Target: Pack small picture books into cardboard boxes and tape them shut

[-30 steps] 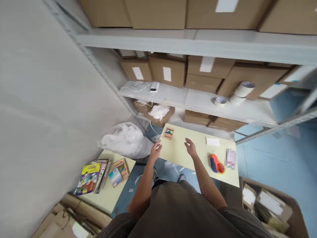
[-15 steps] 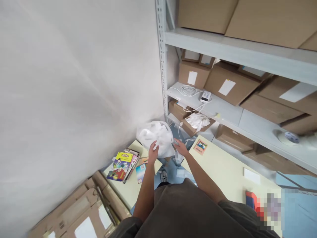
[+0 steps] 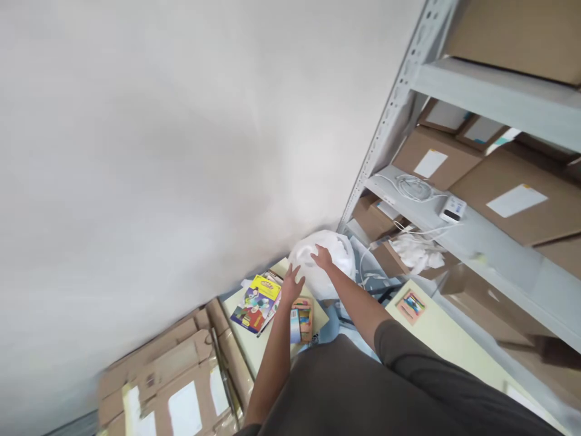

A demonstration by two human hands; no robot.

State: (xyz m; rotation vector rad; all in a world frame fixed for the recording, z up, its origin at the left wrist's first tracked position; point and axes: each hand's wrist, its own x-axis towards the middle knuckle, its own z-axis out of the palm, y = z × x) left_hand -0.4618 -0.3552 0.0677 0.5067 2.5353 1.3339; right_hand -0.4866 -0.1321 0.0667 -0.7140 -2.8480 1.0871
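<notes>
A full white plastic bag point(image 3: 338, 272) sits against the wall beyond a small pale table point(image 3: 235, 301). My right hand point(image 3: 323, 258) is over the bag, fingers apart; whether it touches the plastic I cannot tell. Just left of the bag, my left hand point(image 3: 291, 286) hangs above the table with its thumb and fingers spread and nothing in them. Below it lie a colourful flat pack point(image 3: 305, 315) and a blue-and-white booklet point(image 3: 295, 327). A stack topped by a yellow-and-purple book point(image 3: 258, 303) lies further left.
Flattened cardboard point(image 3: 181, 369) leans at the lower left. On the right stands a metal shelf point(image 3: 481, 233) with cartons, a coiled white cable point(image 3: 414, 188) and a small white device point(image 3: 452, 209). A second pale table point(image 3: 447, 339) holds a small picture card point(image 3: 411, 306).
My view has swung left, so the shelf and tables appear further right. My right hand has gone from the bag's right side to over it; the left stays near the bag's left.
</notes>
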